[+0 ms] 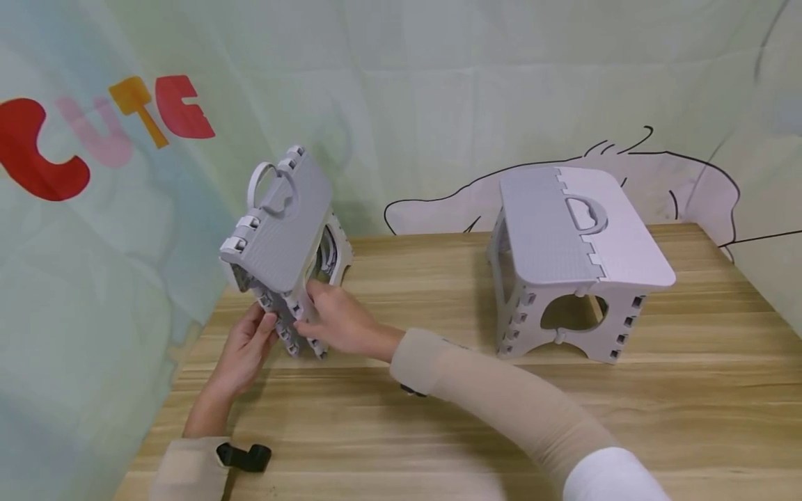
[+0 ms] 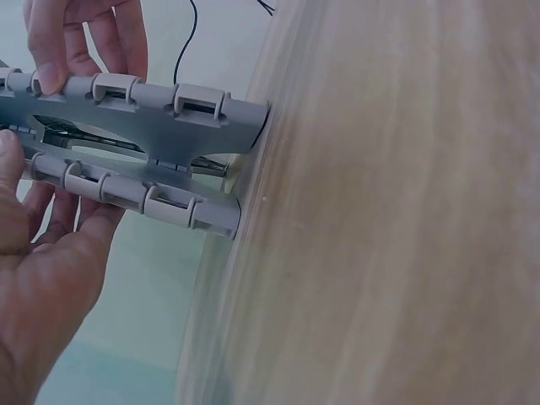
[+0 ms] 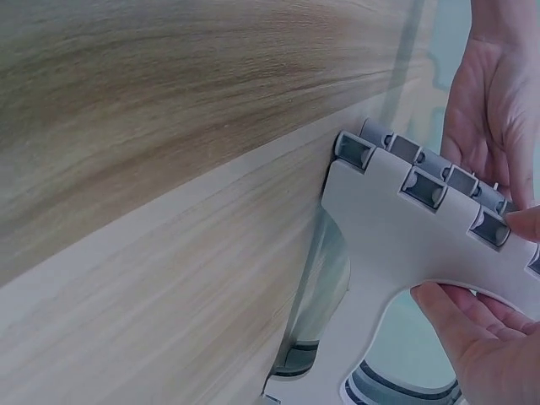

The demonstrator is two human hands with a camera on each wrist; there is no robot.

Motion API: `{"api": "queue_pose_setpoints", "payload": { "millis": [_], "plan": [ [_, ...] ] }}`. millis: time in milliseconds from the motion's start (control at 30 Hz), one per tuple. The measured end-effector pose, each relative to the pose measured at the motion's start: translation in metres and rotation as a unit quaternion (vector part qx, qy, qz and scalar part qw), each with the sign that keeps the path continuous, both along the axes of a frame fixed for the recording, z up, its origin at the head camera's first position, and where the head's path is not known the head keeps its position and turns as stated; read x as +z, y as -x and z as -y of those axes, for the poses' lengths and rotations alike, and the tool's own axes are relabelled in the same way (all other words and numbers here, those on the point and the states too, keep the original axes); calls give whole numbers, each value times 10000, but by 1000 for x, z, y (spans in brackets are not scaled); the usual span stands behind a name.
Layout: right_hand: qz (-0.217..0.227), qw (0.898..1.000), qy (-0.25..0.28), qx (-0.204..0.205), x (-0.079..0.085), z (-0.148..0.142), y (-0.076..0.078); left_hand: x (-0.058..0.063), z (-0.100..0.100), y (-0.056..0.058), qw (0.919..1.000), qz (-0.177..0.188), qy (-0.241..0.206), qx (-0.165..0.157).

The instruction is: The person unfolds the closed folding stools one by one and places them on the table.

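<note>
On the left of the table stands a grey folding stool (image 1: 294, 243), partly folded, its seat halves tilted up and the handle loop (image 1: 262, 188) sticking out at the fold. My left hand (image 1: 247, 348) grips the hinged edge of its near left leg panel, the thumb on the near face. The right hand (image 1: 341, 320) holds the other panel edge, with fingers inside the leg cutout in the right wrist view. Between these two hinged edges (image 2: 202, 105) a narrow gap shows in the left wrist view.
A second folding stool (image 1: 583, 223), grey and white, stands fully unfolded on the right of the wooden table (image 1: 407, 424). Behind the table hangs a pale printed cloth (image 1: 426, 104) with coloured letters and a line drawing. Black wrist straps (image 1: 244, 457) sit over beige sleeves.
</note>
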State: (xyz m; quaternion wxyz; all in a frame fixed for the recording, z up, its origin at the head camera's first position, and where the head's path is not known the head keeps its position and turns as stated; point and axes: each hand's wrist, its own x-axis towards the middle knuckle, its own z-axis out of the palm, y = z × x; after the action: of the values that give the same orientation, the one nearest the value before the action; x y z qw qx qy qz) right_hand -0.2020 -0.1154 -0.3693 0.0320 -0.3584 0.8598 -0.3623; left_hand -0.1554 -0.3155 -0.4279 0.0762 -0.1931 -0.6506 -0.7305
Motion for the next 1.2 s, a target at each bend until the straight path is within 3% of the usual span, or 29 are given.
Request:
{"api": "queue_pose_setpoints", "payload": {
  "millis": [400, 633, 1200],
  "plan": [
    [-239, 9996, -89, 73, 0, -10, 2, 2, -1, -1, 9999, -15, 70, -108],
    [-20, 10000, -31, 60, 1, -15, 1, 0, -1, -1, 9999, -55, 26, -123],
    [-3, 10000, 21, 91, 3, -32, 0, -3, -2, 2, 9999, -83, 63, -18]
  ]
}}
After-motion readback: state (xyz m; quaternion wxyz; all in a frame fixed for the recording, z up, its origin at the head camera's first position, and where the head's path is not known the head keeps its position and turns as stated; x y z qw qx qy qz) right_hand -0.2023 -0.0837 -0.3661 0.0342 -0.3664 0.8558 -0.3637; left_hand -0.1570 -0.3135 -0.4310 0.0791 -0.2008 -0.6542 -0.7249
